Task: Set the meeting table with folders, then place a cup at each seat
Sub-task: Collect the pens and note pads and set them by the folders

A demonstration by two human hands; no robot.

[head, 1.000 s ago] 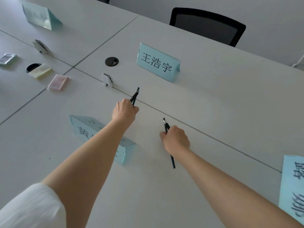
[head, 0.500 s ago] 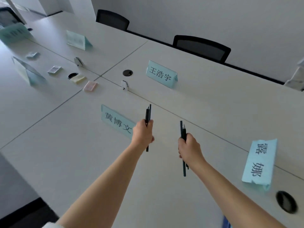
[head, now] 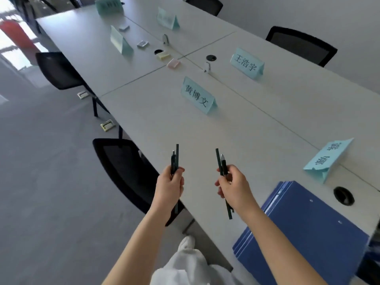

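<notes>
Pens in both hands right now — the left hand (head: 169, 187) grips a little bundle of dark pens (head: 175, 159) upright, fingers curled round them, and the right hand (head: 233, 187) holds its own pair of pens (head: 222, 163) the same way, tips pointing up. Both hands hover above the near edge of the worktop (head: 236, 138), touching nothing else. My guess is the pens are split between the hands so each seat can get one without fumbling.

Folders (head: 304, 229), the actual task item, sit as a blue stack at the near right corner of the worktop, just beside the right forearm and slightly hanging toward the edge. None look laid out at any seat yet, and I can't spot a single cup anywhere, so I'd say the job is barely begun.

Name cards mark the seats: one teal card (head: 198, 96) straight ahead, another (head: 246, 63) across the centre seam, and a third (head: 327, 159) leaning near the folders. That explains where things should land — one folder in front of each card.

Room-wise, there's a wide bare stretch between the hands and the nearest card. A black chair (head: 125, 171) is tucked at the near edge just left of the hands — something to step round.
</notes>
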